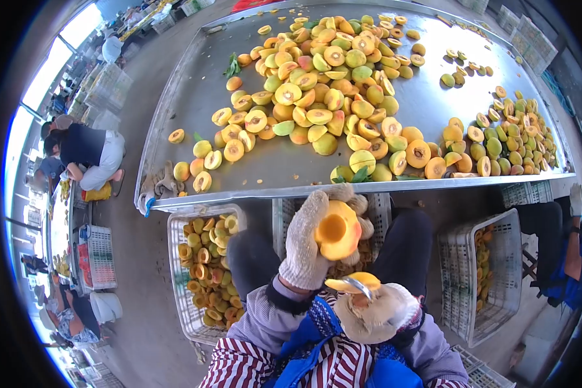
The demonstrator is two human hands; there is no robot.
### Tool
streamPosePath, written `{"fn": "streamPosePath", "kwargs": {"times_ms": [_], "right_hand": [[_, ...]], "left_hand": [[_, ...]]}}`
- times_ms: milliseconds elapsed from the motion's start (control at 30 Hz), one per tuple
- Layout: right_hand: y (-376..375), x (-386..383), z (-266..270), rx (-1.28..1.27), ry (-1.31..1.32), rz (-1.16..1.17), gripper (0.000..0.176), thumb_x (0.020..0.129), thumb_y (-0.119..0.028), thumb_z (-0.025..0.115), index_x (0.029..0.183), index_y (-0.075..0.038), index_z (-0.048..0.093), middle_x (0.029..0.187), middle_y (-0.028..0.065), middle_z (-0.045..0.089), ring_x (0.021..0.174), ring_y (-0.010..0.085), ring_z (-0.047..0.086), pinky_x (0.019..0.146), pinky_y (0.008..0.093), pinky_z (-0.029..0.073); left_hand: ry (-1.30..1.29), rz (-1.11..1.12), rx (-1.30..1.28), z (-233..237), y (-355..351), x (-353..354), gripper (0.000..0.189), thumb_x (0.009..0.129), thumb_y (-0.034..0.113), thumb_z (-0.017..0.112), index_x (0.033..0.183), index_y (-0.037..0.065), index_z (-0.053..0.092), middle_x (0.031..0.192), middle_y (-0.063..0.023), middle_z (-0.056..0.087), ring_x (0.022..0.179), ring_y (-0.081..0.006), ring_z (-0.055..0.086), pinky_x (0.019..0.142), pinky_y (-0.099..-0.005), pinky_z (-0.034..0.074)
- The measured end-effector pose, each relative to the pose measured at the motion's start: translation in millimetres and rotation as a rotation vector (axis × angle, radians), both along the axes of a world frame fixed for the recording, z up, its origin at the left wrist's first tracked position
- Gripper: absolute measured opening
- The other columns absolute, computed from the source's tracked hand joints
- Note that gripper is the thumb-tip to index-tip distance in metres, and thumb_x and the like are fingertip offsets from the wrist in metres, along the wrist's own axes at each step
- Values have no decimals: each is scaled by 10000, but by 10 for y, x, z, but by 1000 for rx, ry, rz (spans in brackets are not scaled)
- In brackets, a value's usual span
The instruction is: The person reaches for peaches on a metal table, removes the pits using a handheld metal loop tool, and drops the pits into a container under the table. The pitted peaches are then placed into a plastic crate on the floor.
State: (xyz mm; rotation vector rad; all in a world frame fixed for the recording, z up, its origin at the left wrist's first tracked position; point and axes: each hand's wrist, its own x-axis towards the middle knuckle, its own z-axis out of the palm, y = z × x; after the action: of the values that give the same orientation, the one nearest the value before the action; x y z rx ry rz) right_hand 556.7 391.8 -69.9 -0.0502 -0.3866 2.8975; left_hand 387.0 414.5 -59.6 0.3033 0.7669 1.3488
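Note:
My left hand (309,242), in a knitted glove, holds a yellow-orange peach half (337,230) with a round hollow in its cut face. My right hand (376,313), in a pale, stained glove, is closed around a curved metal tool (361,286). Another yellow fruit piece (352,282) rests against this tool, just below the peach half. Both hands are above my lap, in front of the metal table (239,181). A large pile of halved peaches (304,97) covers the table's middle.
A crate of peach halves (210,271) stands left of my knees. Another crate (475,284) is at the right, near a seated person in blue (579,271). One crate is between my legs. Gloves (165,182) lie at the table's left corner. Other people work farther left.

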Motion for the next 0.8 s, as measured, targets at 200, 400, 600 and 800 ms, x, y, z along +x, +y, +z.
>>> {"fn": "streamPosePath", "kwargs": {"times_ms": [200, 400, 600, 800], "right_hand": [[220, 98, 117, 210, -737, -117, 235, 931, -248, 654, 872, -35, 573, 577, 1, 508, 406, 79, 429, 358, 228, 326], [345, -112, -29, 482, -1106, -130, 248, 904, -259, 615, 810, -34, 572, 520, 22, 520, 359, 104, 446, 324, 241, 312], [403, -340, -90, 536, -1169, -90, 247, 890, -267, 633, 837, -37, 560, 530, 22, 533, 361, 109, 451, 339, 244, 326], [405, -478, -332, 423, -1255, -36, 204, 895, -220, 650, 876, -35, 567, 557, 30, 542, 381, 122, 461, 363, 255, 371]], "left_hand": [[900, 433, 219, -523, -284, -1014, 483, 1013, 396, 540, 1280, -6, 565, 1242, -154, 625, 1080, -257, 648, 946, -423, 542], [2645, 125, -154, -562, -709, -2251, 466, 881, 334, 688, 1255, 63, 626, 1280, -175, 621, 1175, -393, 583, 1015, -439, 469], [1845, 171, -341, -526, -184, -3095, 593, 848, 429, 684, 1312, 73, 583, 1310, -201, 611, 1208, -361, 581, 1036, -430, 440], [1984, 21, -532, -895, 543, -3689, 774, 881, 616, 555, 1461, 112, 463, 1497, -214, 439, 1370, -366, 449, 1114, -444, 379]]}}
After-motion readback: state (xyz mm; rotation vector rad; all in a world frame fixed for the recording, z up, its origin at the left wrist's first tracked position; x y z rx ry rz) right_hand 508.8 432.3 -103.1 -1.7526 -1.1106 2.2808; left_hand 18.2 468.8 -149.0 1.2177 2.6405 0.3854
